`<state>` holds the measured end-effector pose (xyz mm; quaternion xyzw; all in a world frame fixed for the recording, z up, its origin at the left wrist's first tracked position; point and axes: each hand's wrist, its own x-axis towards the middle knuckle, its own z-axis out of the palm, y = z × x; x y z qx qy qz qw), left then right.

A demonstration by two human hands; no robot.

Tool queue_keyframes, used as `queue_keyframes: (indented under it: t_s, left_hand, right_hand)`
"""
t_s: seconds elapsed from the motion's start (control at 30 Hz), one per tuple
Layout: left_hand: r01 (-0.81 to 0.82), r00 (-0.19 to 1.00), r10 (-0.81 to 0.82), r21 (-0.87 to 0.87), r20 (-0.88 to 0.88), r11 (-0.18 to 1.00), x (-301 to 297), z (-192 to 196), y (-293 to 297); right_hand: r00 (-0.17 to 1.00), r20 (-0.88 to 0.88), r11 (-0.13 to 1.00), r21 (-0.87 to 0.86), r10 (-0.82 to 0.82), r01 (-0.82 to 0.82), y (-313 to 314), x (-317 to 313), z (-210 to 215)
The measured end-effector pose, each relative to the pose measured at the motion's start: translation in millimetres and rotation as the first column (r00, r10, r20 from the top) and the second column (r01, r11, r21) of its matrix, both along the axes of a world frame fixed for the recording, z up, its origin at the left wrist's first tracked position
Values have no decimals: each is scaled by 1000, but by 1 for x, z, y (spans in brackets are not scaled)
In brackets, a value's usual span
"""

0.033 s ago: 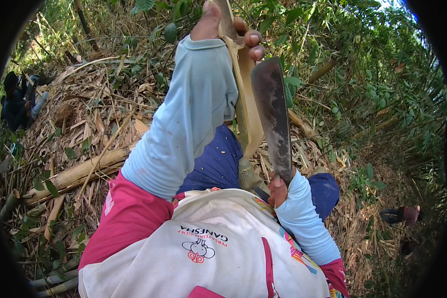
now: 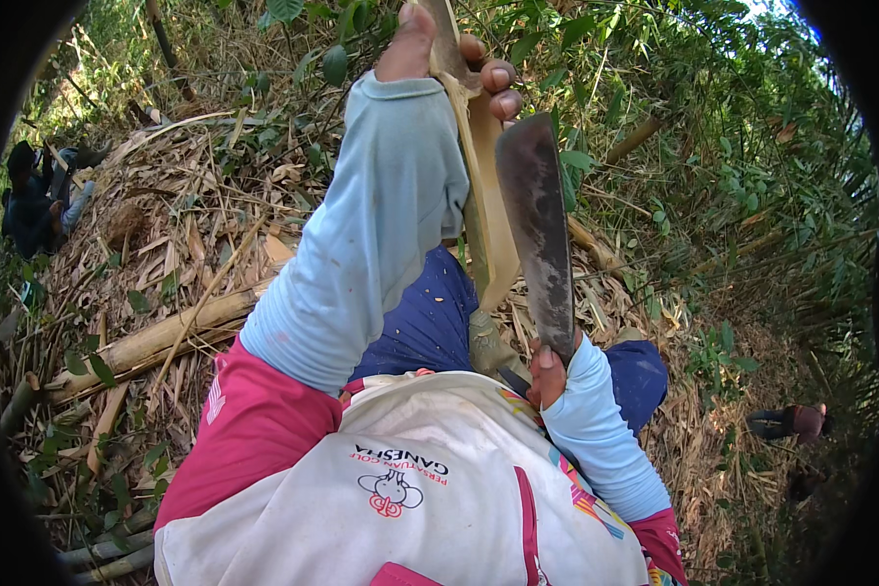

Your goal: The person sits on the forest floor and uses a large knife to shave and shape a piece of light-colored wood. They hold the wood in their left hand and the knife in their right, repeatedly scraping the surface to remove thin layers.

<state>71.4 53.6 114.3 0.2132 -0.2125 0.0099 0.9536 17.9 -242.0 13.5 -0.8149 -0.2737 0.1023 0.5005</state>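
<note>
Moved since the earlier frame: hardly anything, apart from a slight rightward nudge at the tip of the machete (image 2: 540,234), just right of the pale split piece (image 2: 485,171).
Pale split piece: probably bamboo; held lengthwise ahead of the body, running out of view at the top.
Left hand (image 2: 407,49): clenched round the pale split piece's upper part, thumb on its left, fingertips curled round on its right; seemingly gripped high to leave the lower length bare.
Right hand (image 2: 547,379): below and right of the pale split piece, wrapped round the mostly hidden machete handle.
Machete blade: pointing up, broad face in view, perhaps kept alongside for ready use; cannot tell whether touching the pale split piece.
Light-blue sleeves (image 2: 371,215): drawn down to the wrists left and right of the pale split piece, likely against scratches.
Fallen pole (image 2: 166,337): lying left of and below the pale split piece, among dry leaves (image 2: 190,244).
</note>
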Motion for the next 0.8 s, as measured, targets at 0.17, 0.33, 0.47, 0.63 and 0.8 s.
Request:
queue_keyframes:
  t_s: [0.17, 0.33, 0.47, 0.63, 0.8]
  left_hand:
    - [6, 999, -7, 36, 36, 999, -1, -1, -4]
    - [36, 997, -39, 42, 59, 998, 2, 0, -3]
    - [1, 994, -9, 74, 107, 997, 6, -1, -3]
    - [-15, 992, 3, 90, 126, 996, 8, 1, -3]
    - [-47, 993, 38, 76, 115, 996, 7, 1, -9]
  right_hand:
    - [1000, -14, 999, -36, 17, -17, -1, 0, 6]
    - [999, -19, 997, -55, 43, -44, -2, 1, 12]
    - [999, -38, 998, -53, 38, -40, -4, 3, 12]
    - [998, -30, 996, -72, 57, -59, -8, 6, 10]
    - [993, -100, 998, -32, 56, -59, -8, 5, 13]
